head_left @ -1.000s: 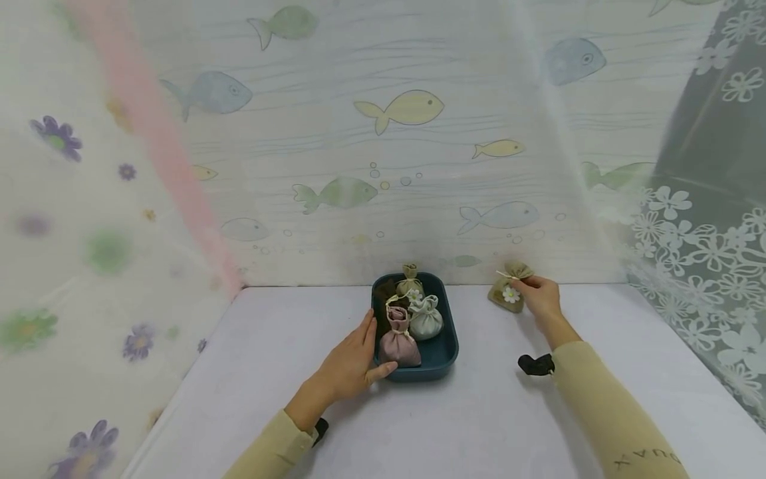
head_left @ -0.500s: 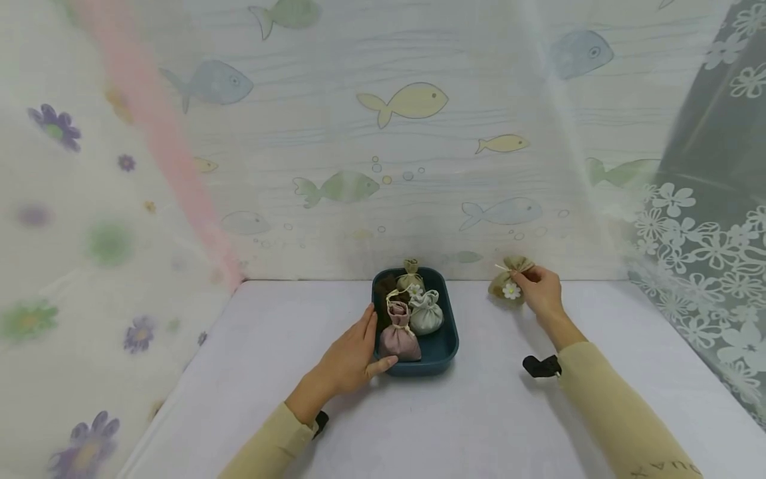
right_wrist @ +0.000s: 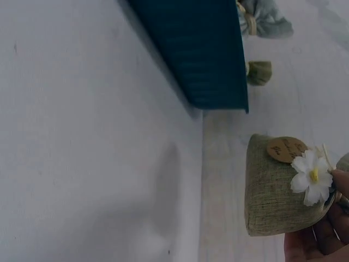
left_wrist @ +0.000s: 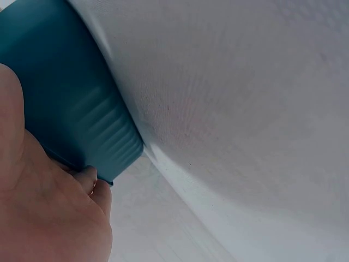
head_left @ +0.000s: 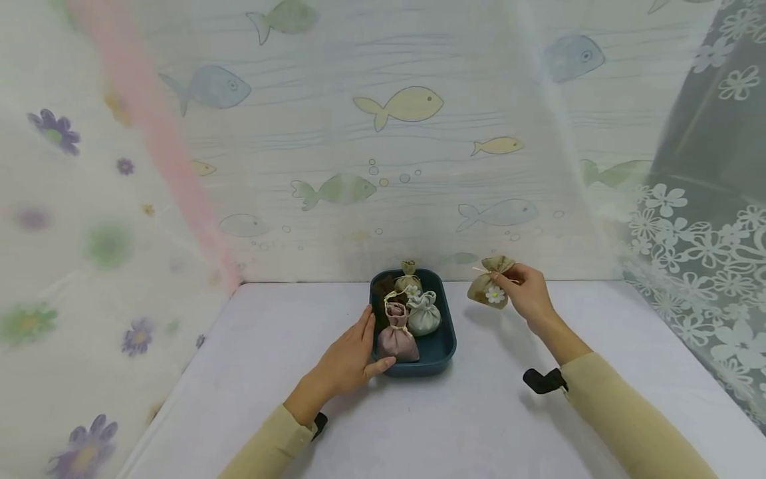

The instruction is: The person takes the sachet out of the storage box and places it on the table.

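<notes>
The right hand (head_left: 529, 296) pinches the tied neck of the olive sachet (head_left: 487, 288), holding it clear of the table (head_left: 479, 412), just right of the teal tray (head_left: 445, 346). The left hand (head_left: 350, 359) rests against the tray's left wall, fingers extended, thumb at its near corner.

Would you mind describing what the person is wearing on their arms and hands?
Both arms wear long pale yellow-beige sleeves, the left sleeve and the right sleeve. A small black device is strapped at each wrist: the left wrist device and the right wrist device. The left hand and right hand are bare, without gloves.
</notes>
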`<state>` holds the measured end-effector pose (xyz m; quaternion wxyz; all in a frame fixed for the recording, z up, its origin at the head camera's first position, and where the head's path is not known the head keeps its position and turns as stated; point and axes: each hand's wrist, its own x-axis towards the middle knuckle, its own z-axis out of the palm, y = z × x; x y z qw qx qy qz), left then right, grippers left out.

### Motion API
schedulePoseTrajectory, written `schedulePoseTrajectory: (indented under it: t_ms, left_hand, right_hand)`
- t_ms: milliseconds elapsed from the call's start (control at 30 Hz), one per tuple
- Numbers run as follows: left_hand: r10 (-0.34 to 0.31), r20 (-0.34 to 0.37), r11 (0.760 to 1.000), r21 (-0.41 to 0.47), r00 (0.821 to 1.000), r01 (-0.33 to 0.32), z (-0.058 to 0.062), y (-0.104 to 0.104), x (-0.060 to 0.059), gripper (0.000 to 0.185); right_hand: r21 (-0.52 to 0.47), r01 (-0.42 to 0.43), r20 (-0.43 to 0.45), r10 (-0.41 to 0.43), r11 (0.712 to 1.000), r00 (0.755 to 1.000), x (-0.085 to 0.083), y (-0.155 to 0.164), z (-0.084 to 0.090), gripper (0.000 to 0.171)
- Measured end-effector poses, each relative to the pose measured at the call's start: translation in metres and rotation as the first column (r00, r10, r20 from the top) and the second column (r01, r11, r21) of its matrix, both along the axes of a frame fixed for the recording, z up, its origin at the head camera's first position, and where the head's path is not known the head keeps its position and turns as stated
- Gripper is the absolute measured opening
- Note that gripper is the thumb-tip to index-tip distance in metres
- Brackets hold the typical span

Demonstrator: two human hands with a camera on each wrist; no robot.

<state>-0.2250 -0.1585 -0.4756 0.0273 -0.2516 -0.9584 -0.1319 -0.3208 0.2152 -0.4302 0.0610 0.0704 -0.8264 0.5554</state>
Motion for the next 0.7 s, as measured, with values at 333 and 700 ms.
schedulePoseTrajectory:
  t_ms: [333,700]
  left_hand:
    - [0.004,0.008,1.000,0.009,1.000,-0.004,0.000,0.001,0.002,0.101]
    - [0.027,0.027,0.999,-0.025,0.999,-0.026,0.008,0.004,0.005,0.097]
  right_hand:
    - [-0.052,-0.154,-0.030,0.153,0.987,0.988,0.025,-0.029,0.012,0.036]
    - [-0.084,-0.412,-0.087,0.406,0.907,0.910,0.046,-0.067,0.018,0.026]
